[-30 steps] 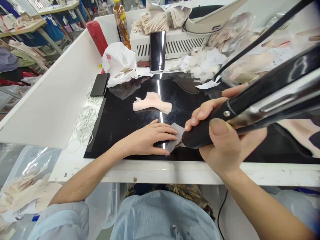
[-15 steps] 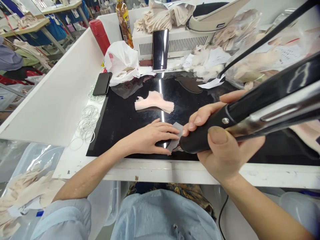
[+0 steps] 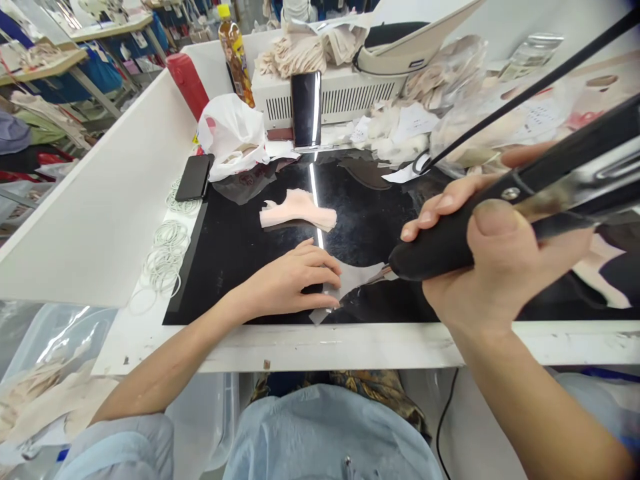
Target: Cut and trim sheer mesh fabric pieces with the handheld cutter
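Observation:
My left hand (image 3: pixel 297 277) lies on the black work surface, fingers stretched out and pressing on a thin, grey, see-through sheet piece (image 3: pixel 356 275). My right hand (image 3: pixel 493 267) is wrapped round the thick black barrel of a handheld tool (image 3: pixel 440 250) with a metal lever along its side. The tool's narrow metal tip touches or hovers at the right end of the grey piece; I cannot tell which. Beyond my left hand lies a pale pink cut fabric piece (image 3: pixel 299 208). Another pale piece (image 3: pixel 600 270) is partly hidden behind my right hand.
Rubber bands (image 3: pixel 165 257) and a black phone (image 3: pixel 194 177) line the left edge. A second phone (image 3: pixel 306 110) stands against a vented white box (image 3: pixel 275 107). Nearby are a white plastic bag (image 3: pixel 233 130), a red bottle (image 3: pixel 187 83) and a drink bottle (image 3: pixel 235 57). A black cable (image 3: pixel 515 97) crosses the right side.
My right hand has moved right and away from my left hand with the tool. More of the grey piece now shows between them. My left hand stays on it.

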The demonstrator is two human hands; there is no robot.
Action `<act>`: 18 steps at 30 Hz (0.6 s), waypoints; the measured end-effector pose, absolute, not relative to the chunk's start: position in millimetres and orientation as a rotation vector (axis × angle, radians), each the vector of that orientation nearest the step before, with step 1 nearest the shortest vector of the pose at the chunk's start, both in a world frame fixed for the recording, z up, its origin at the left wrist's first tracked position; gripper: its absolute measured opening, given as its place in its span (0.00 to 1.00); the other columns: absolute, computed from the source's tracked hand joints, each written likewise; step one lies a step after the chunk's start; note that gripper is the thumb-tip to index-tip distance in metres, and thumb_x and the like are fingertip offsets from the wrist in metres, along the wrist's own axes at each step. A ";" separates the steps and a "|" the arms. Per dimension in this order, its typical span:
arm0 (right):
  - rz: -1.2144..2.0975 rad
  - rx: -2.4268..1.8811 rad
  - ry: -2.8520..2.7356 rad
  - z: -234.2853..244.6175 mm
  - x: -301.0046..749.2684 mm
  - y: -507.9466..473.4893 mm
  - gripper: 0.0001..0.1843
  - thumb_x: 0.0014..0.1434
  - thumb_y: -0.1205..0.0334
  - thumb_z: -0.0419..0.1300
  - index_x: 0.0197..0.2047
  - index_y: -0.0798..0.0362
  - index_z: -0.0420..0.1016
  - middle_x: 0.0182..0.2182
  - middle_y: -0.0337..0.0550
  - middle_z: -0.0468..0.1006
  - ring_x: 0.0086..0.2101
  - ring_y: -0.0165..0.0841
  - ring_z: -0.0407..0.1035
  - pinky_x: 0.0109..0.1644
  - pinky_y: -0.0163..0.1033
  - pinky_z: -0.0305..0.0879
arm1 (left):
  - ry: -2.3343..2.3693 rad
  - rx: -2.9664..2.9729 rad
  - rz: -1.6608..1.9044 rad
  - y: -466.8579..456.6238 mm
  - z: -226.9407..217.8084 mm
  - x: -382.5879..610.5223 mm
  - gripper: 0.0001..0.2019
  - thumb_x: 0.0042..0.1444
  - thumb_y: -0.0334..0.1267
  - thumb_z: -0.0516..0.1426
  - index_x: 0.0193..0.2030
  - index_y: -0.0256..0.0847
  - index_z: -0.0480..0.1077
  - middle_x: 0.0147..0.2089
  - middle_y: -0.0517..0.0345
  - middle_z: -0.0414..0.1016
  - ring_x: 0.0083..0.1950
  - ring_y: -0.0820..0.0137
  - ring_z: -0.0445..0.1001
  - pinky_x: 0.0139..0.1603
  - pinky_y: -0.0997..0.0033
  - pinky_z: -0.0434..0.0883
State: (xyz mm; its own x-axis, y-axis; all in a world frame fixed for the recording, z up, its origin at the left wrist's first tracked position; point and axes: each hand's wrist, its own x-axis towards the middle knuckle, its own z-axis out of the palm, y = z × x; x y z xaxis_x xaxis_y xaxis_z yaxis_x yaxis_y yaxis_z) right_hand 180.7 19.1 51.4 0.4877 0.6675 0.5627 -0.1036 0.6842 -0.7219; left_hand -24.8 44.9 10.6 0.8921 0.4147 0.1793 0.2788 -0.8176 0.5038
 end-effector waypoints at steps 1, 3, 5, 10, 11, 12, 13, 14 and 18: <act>0.500 -0.682 -0.960 50.6 181.8 20.8 0.23 0.43 0.52 0.76 0.41 0.43 0.75 0.26 0.32 0.70 0.22 0.28 0.65 0.18 0.37 0.67 | 0.519 2.589 0.405 43.8 8.7 -23.0 0.11 0.67 0.44 0.58 0.49 0.41 0.76 0.56 0.50 0.76 0.59 0.62 0.72 0.74 0.48 0.53; 0.492 -0.670 -0.978 47.8 182.5 22.5 0.22 0.45 0.52 0.75 0.41 0.44 0.74 0.26 0.33 0.70 0.22 0.28 0.66 0.19 0.37 0.67 | 0.543 2.600 0.409 41.7 4.6 -19.3 0.13 0.67 0.42 0.58 0.55 0.41 0.74 0.60 0.48 0.74 0.61 0.61 0.71 0.74 0.47 0.54; 0.496 -0.646 -1.010 44.7 182.0 22.7 0.20 0.48 0.54 0.74 0.42 0.44 0.72 0.27 0.33 0.71 0.23 0.28 0.67 0.20 0.38 0.67 | 0.554 2.600 0.388 40.1 1.7 -16.3 0.16 0.68 0.41 0.57 0.60 0.41 0.72 0.62 0.47 0.73 0.62 0.61 0.70 0.73 0.46 0.56; 0.475 -0.681 -1.105 40.4 180.3 20.1 0.18 0.54 0.50 0.71 0.44 0.40 0.70 0.29 0.31 0.72 0.22 0.27 0.67 0.23 0.38 0.69 | 0.538 2.603 0.331 39.5 1.9 -13.9 0.17 0.69 0.40 0.56 0.62 0.43 0.71 0.63 0.47 0.71 0.62 0.61 0.69 0.70 0.50 0.61; 0.476 -0.697 -1.109 40.2 180.0 19.5 0.19 0.54 0.49 0.70 0.45 0.40 0.69 0.29 0.31 0.72 0.22 0.26 0.68 0.23 0.38 0.70 | 0.537 2.611 0.324 39.6 2.6 -13.9 0.16 0.69 0.39 0.56 0.61 0.43 0.72 0.63 0.47 0.71 0.62 0.61 0.69 0.71 0.49 0.60; 0.480 -0.711 -1.111 40.2 179.6 19.0 0.20 0.54 0.47 0.70 0.46 0.39 0.69 0.29 0.31 0.71 0.22 0.26 0.68 0.23 0.37 0.71 | 0.540 2.617 0.320 39.7 3.2 -14.0 0.16 0.69 0.39 0.55 0.61 0.44 0.72 0.63 0.48 0.71 0.62 0.61 0.69 0.71 0.49 0.59; 0.484 -0.721 -1.111 40.3 179.1 18.5 0.21 0.54 0.46 0.70 0.47 0.38 0.68 0.29 0.30 0.71 0.22 0.26 0.69 0.23 0.37 0.72 | 0.541 2.620 0.317 39.7 3.9 -14.0 0.16 0.69 0.39 0.55 0.61 0.45 0.72 0.62 0.48 0.71 0.62 0.61 0.69 0.72 0.49 0.58; 0.488 -0.728 -1.108 40.7 178.4 18.2 0.21 0.54 0.46 0.69 0.48 0.38 0.67 0.29 0.30 0.71 0.23 0.26 0.69 0.24 0.36 0.72 | 0.540 2.622 0.314 39.6 4.5 -14.1 0.16 0.69 0.39 0.55 0.61 0.46 0.72 0.62 0.48 0.71 0.62 0.62 0.70 0.72 0.49 0.58; 0.509 -0.707 -1.073 43.2 175.1 17.7 0.20 0.54 0.49 0.70 0.46 0.40 0.68 0.29 0.30 0.72 0.25 0.26 0.71 0.27 0.37 0.74 | 0.543 2.616 0.276 38.8 6.0 -14.4 0.16 0.69 0.39 0.55 0.62 0.47 0.72 0.62 0.48 0.71 0.62 0.61 0.70 0.72 0.48 0.58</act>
